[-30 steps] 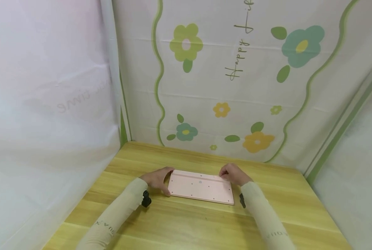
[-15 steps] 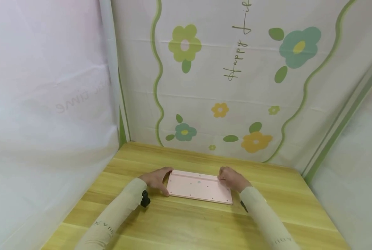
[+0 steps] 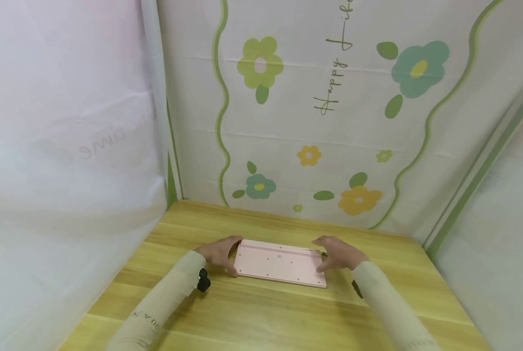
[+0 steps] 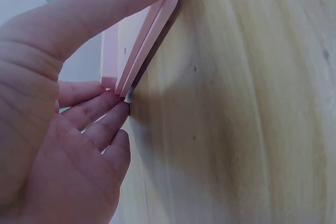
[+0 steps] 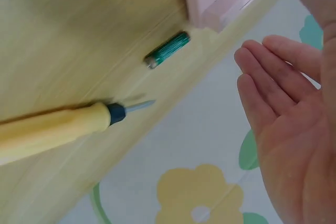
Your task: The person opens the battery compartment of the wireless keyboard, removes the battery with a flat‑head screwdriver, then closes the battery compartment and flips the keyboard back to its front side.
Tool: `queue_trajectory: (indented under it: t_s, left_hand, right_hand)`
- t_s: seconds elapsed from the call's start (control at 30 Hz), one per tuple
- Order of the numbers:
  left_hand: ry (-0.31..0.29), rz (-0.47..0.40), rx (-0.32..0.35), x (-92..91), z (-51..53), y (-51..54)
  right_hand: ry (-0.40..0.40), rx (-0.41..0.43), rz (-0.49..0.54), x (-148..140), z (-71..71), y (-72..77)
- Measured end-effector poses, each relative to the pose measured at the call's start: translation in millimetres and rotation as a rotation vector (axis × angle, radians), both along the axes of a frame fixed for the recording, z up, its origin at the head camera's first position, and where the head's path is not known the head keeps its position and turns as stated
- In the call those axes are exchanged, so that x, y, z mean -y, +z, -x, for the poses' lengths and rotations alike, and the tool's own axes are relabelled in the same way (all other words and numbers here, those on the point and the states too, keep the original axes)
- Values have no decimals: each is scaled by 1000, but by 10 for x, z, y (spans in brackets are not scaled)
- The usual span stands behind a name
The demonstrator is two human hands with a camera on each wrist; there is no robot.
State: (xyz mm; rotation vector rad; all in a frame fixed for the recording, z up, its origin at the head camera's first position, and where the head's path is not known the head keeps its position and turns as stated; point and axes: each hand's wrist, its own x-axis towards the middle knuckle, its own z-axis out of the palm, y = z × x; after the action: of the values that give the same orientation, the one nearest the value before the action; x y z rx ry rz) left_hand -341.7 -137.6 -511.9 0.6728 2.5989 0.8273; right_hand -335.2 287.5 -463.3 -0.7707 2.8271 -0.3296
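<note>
A pink keyboard (image 3: 272, 265) lies on the table, its flat back up, with several small screws and a raised strip along the far edge. My left hand (image 3: 219, 254) holds its left end, thumb at the near corner and fingers at the far one. In the left wrist view, the thumb and fingertips touch the keyboard's edge (image 4: 142, 51). My right hand (image 3: 338, 252) hovers at the right end, thumb and fingers spread, with nothing between them. In the right wrist view its fingers (image 5: 278, 82) stand apart from the keyboard's corner (image 5: 210, 9).
A green battery (image 5: 167, 49) lies beside the keyboard's right end in the right wrist view. A screwdriver with a yellow handle (image 5: 58, 129) lies further right. A flowered curtain (image 3: 288, 122) hangs behind the wooden table (image 3: 252, 312).
My right hand's fingers, earlier bent over the keyboard's far right corner, have spread and moved slightly right. My left hand keeps its hold, and the keyboard stays nearly in place.
</note>
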Motion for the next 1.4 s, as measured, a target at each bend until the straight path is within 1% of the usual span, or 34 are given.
queue_trajectory:
  t_s: [0.13, 0.23, 0.4, 0.5, 0.63, 0.77, 0.83, 1.0, 1.17, 1.3, 1.4]
  left_hand:
    - [-10, 8, -11, 12, 1, 3]
    - [-20, 5, -9, 23, 1, 6]
    - [-41, 0, 2, 44, 2, -22]
    - [-50, -7, 7, 62, 12, -43]
    - [-60, -6, 6, 68, 15, -71]
    - [-63, -40, -6, 56, 24, -78]
    - [-55, -65, -10, 47, 34, -73]
    - [-31, -82, -28, 31, 60, -74]
    - [-42, -126, -15, 39, 54, -71]
    - [-63, -163, -43, 47, 45, -26]
    - [-72, -185, -75, 59, 46, 41]
  right_hand:
    - [-15, 8, 5, -82, -72, -8]
    - [-19, 19, 25, -118, -118, -44]
    - [16, 26, 74, -147, -164, -189]
    - [48, 21, 97, -149, -158, -284]
    - [69, 17, 110, -147, -158, -349]
    - [66, 6, 93, -134, -156, -350]
    - [54, 7, 85, -127, -148, -339]
    - [21, 6, 67, -113, -134, -302]
    - [57, 18, 83, -123, -106, -315]
    - [72, 18, 81, -131, -66, -333]
    - [70, 16, 81, -117, -44, -317]
